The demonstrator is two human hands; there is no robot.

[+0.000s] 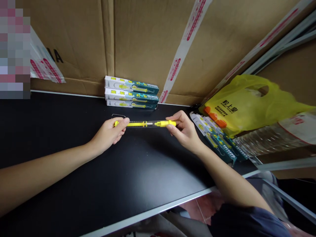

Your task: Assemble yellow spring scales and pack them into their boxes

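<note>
A slim clear tube with yellow parts (135,124), a spring scale like those pictured on the boxes, lies level between my hands above the black tabletop. My left hand (111,131) pinches its left end, where a thin metal hook (118,115) sticks out behind the fingers. At the other end, my right hand (184,130) grips the yellow end piece between thumb and fingers. A short metal section shows near the tube's middle. Behind it stands a stack of printed boxes (132,92).
More printed boxes (214,140) lie at the right, beside a yellow plastic bag (237,102) with orange items and a clear ribbed plastic container (259,140). Large taped cardboard (148,39) rises behind the black table (111,184). A metal shelf frame borders the right.
</note>
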